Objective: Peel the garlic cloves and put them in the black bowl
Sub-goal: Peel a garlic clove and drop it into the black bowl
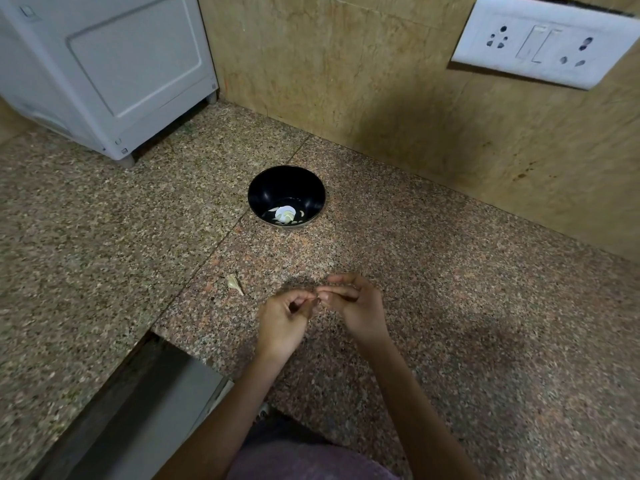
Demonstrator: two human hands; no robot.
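Where the left hand [284, 317] and right hand [356, 306] meet just above the speckled counter [450, 306], their curled fingertips pinch a garlic clove [317, 300] from both sides. It is nearly all hidden, only a small brownish bit showing, so whether skin remains cannot be told. Just left of the hands a pale pointed piece of garlic [234, 284] lies on the stone, clove or skin unclear. Farther back stands the black bowl [266, 188], well apart from the hands, with several whitish peeled cloves [286, 213] at its bottom.

pinched item [317, 300] between fingertips [325, 291] indistinct, white appliance [104, 64] cropped top-left
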